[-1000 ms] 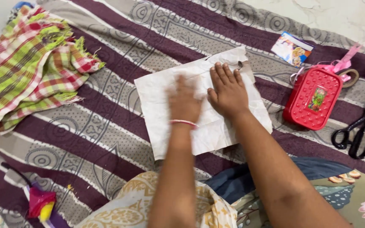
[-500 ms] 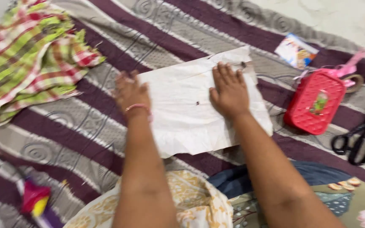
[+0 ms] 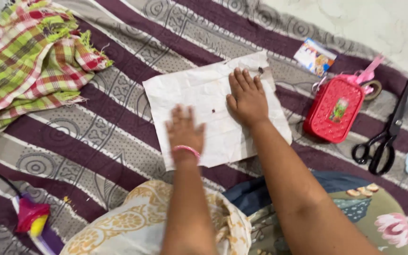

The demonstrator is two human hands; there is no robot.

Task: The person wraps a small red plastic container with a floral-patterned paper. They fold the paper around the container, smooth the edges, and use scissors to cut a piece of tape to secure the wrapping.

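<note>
- Head view, looking down – a creased white sheet of paper (image 3: 213,113) lies flat on a striped maroon-and-grey patterned cloth (image 3: 95,141) spread over the floor.
- Right hand (image 3: 246,97): palm down on the upper right part of the paper, fingers extended and close together, pointing away from the body. Grip flat and open – pressing, nothing held.
- Left hand (image 3: 184,130): palm down on the lower middle of the paper, near its bottom edge; slightly blurred. Fingers spread flat, nothing held. A pink bangle (image 3: 186,150) sits on the wrist.
- The two hands are near each other but apart; a small dark speck (image 3: 213,111) on the paper lies between them.
- Right of the paper, just beside its edge: a red zip pouch (image 3: 334,115) with a pink ribbon (image 3: 369,74) at its top.
- Further right: black-handled scissors (image 3: 388,132), closed, lying on the cloth, well apart from the paper.
- Above the pouch: a small colourful printed packet (image 3: 315,56).
- Upper left: a crumpled green, red and white checked fabric (image 3: 29,61), well apart from the paper.
- Lower left corner: a pink and yellow object (image 3: 30,218), kind not discernible.
- Bottom edge: the person's lap in floral-print clothing (image 3: 157,222).
</note>
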